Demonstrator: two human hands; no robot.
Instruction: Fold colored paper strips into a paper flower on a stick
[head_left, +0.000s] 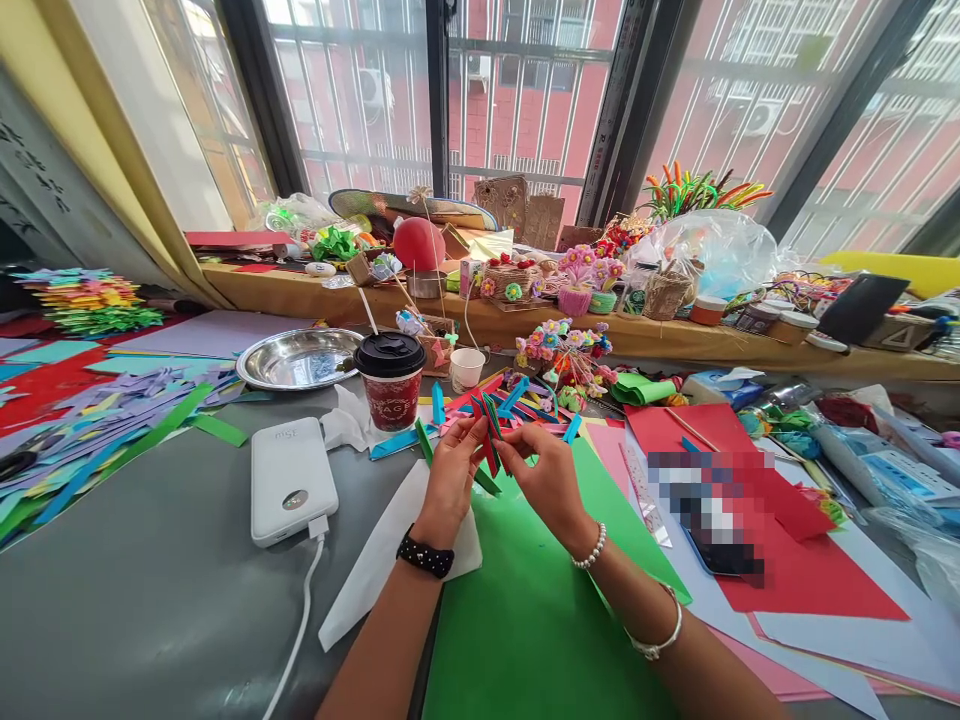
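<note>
My left hand (448, 480) and my right hand (546, 482) meet above a large green sheet of paper (540, 600). Between their fingertips is a small bundle of folded paper strips (491, 432), red with dark green, standing roughly upright. Both hands are closed on it, thumbs and forefingers pinching from either side. Just by the left fingers, a green paper strip (424, 442) slants past the hand. Behind the fingers lie loose blue folded strips (513, 394) among red and pink ones. A white sheet (375, 560) shows under the left wrist.
A lidded paper cup (390, 390) stands behind my left hand, near a metal plate (259, 360). Left is a white power bank (292, 480) with a cable. Cut strips (150, 400) cover the far left. Red paper (817, 570) and a partly blurred phone (720, 555) lie right.
</note>
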